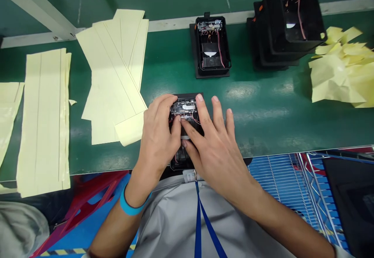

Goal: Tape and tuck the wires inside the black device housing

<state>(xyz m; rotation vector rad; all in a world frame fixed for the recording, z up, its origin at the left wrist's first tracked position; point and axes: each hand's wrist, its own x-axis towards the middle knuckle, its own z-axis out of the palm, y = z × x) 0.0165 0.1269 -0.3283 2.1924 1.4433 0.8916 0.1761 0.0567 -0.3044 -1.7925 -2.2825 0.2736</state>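
A black plastic housing point(179, 163) lies at the bench's front edge, against the grey garment. Inside its far end is a circuit board point(184, 106) with thin wires. My left hand point(159, 133) grips the housing's left side, fingers bent over the far corner and thumb on the board's near edge. My right hand point(214, 145) reaches in from the right with fingers spread. Its index fingertip touches near the board beside my left thumb, its thumb is lower over the housing, and another finger rests by the far right corner. Both hands cover part of the inside.
A similar open housing point(208, 61) with board and wires stands behind. Stacked black housings point(289, 43) stand to its right, beside crumpled yellow paper point(336, 76). Pale yellow strips point(113, 78) and another pile point(43, 121) lie left. A blue wire rack point(277, 180) is below right.
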